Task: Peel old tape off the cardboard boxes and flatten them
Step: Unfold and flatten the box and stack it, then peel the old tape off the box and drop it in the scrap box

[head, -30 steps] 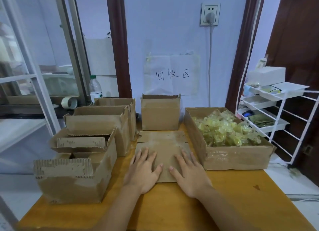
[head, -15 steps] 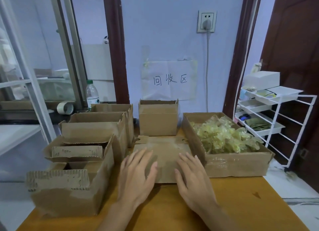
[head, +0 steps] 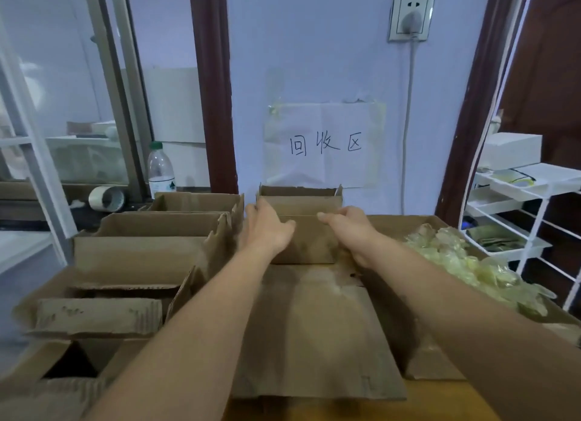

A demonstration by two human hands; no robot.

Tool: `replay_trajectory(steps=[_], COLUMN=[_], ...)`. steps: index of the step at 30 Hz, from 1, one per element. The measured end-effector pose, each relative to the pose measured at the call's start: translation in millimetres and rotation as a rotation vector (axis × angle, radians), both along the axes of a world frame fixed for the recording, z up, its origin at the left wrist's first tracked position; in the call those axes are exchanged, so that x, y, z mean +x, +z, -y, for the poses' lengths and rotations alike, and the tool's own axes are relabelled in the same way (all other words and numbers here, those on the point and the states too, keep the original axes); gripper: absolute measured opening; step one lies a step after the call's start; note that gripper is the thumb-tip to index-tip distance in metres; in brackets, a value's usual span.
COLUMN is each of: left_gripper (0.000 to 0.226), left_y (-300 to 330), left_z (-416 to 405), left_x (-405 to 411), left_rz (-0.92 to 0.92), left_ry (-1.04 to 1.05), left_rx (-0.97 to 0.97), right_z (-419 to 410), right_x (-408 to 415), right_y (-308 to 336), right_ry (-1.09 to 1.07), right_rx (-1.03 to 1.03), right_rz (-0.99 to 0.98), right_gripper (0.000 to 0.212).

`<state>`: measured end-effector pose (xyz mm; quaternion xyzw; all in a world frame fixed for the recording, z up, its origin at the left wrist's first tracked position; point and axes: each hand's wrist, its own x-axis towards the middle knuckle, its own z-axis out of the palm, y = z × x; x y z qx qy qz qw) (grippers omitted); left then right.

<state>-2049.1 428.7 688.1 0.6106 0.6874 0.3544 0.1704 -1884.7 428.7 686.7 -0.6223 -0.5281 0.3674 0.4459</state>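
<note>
- A wooden table (head: pixel 440 401) filled the lower frame; along its left side stood several open boxes (head: pixel 141 254), not yet flattened, so most of the work looked undone.
- At lower centre lay one flattened box (head: pixel 314 335), already done.
- At right, a box of peeled tape (head: pixel 465 263) held the removed strips.
- At centre, the small upright box (head: pixel 301 206) sat between both hands: left hand (head: pixel 267 228) spread loosely on its left side, right hand (head: pixel 349 225) with fingers curled at its top edge; whether either had gripped was unclear.
</note>
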Motion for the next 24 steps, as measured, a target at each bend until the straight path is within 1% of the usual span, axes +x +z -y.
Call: replay_trajectory(steps=[2,3,4,7,9,11,15,19,24], left_gripper=[0.093,0.096,0.099,0.107,0.105,0.098,0.091,0.097,0.096], left_y=[-9,-14,-18,-32,-42,-49,-51,-39,-11], left_z=[-20,-28,-35,-54,-65,-70,-70,-57,-26], left_x=[-4,-5,-7,-7,-5,-1,2,3,5], left_rz=[0.008,0.03,0.054,0.128,0.188,0.214,0.244,0.338,0.475], left_ry=[0.016,0.021,0.024,0.029,0.044,0.074,0.082,0.083,0.073], left_rx=[-0.036,-0.039,-0.038,-0.055,-0.042,0.01,0.11,0.2,0.268], right_z=[-19,-27,-34,-52,-59,-64,-67,-54,-20], right_x=[2,3,3,6,5,3,2,1,3], right_y=[-11,-16,-20,-29,-36,-46,-50,-37,-12], right_ry=[-0.038,-0.055,-0.071,-0.112,-0.118,-0.105,-0.176,-0.214,-0.289], right_rx=[-0.001,-0.005,-0.013,-0.014,0.007,0.014,0.088,0.182,0.318], right_rz=[0.019,0.035,0.051,0.074,0.052,-0.014,-0.048,-0.083,-0.053], right_gripper=[0.076,0.079,0.079,0.064,0.063,0.065,0.054,0.053,0.048])
